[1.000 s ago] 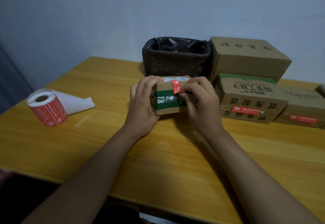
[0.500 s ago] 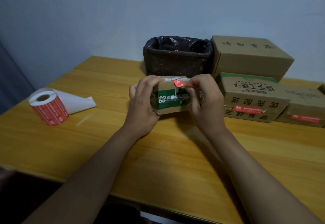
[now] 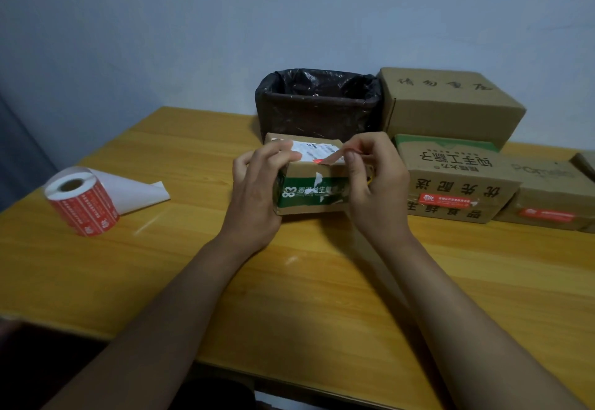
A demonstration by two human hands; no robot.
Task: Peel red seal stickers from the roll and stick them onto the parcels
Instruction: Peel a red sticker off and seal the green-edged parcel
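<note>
A small cardboard parcel [image 3: 310,192] with a green band stands on the wooden table [image 3: 289,297] in the middle. My left hand [image 3: 257,190] grips its left end, fingers curled over the top. My right hand [image 3: 375,184] pinches a red seal sticker [image 3: 331,160] that is lifted off the parcel's top front edge, one end still touching the box. A torn pale patch shows on the front face below. The roll of red stickers [image 3: 82,200] stands at the left with white backing paper [image 3: 135,192] trailing to its right.
A bin lined with a black bag [image 3: 318,103] stands behind the parcel. To the right are several cardboard boxes: a plain one [image 3: 450,103] at the back, a green-printed one [image 3: 457,180] and another [image 3: 547,197], both with red stickers on their fronts.
The red sticker lay down over the parcel's front edge; my right hand has pulled it up off the front face and toward the right. The parcel has tilted so its labelled top shows.
</note>
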